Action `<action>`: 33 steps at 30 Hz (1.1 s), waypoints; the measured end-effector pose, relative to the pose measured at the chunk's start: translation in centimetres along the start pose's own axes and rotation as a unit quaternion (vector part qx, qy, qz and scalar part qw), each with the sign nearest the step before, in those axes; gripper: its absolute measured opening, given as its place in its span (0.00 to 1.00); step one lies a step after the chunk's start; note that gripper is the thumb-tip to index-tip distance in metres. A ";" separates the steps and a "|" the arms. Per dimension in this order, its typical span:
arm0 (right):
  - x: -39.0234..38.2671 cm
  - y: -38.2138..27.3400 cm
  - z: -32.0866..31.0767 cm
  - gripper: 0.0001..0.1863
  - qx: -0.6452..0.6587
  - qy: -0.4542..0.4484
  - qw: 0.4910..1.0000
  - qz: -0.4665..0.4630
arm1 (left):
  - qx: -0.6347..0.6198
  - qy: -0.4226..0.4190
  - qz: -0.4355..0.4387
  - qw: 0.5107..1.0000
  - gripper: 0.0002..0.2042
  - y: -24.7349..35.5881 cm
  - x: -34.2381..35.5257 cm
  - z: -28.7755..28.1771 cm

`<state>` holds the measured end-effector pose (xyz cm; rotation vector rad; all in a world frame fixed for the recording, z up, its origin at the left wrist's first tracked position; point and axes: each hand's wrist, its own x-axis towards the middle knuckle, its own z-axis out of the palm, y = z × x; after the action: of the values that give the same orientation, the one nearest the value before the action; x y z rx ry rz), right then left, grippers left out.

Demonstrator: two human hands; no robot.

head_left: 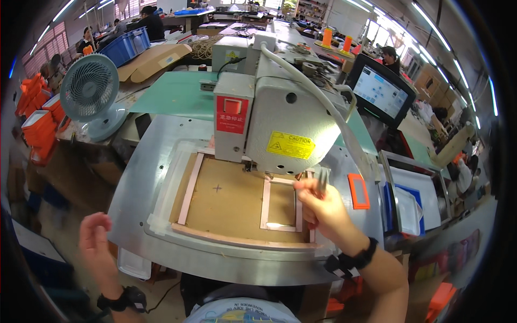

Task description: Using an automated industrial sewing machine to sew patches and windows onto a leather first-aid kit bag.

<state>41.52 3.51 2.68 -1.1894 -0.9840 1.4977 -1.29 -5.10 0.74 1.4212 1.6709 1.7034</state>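
Note:
My right hand (318, 204) grips a small grey metal tool (323, 179), possibly snips, beside the head of a sewing machine (288, 116). Below the head lies a tan board (226, 204) with pale strips along its edges, inside a clamp frame on the steel plate (140, 204). A smaller pale rectangular frame (265, 207) sits on the board's right part, just left of my right hand. My left hand (96, 237) hangs at the plate's left edge, fingers loosely curled and apart, holding nothing.
A fan (89, 86) stands left; orange trays (35, 134) are stacked beyond. An orange frame (358, 207) lies on the plate's right. A monitor (381, 89) and metal-framed trays (409, 210) are at right. Co-workers (148, 24) work behind; blue bins (121, 46) sit back left.

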 end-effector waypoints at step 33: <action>-24.3 4.0 -9.3 0.06 -0.397 -0.210 0.893 -0.022 | 0.088 -0.508 0.576 0.634 0.17 11.0 -1.0 25.4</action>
<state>51.71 -20.80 2.21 -1.3865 -2.0385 1.3685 24.15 4.95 4.95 3.0406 0.1440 0.5532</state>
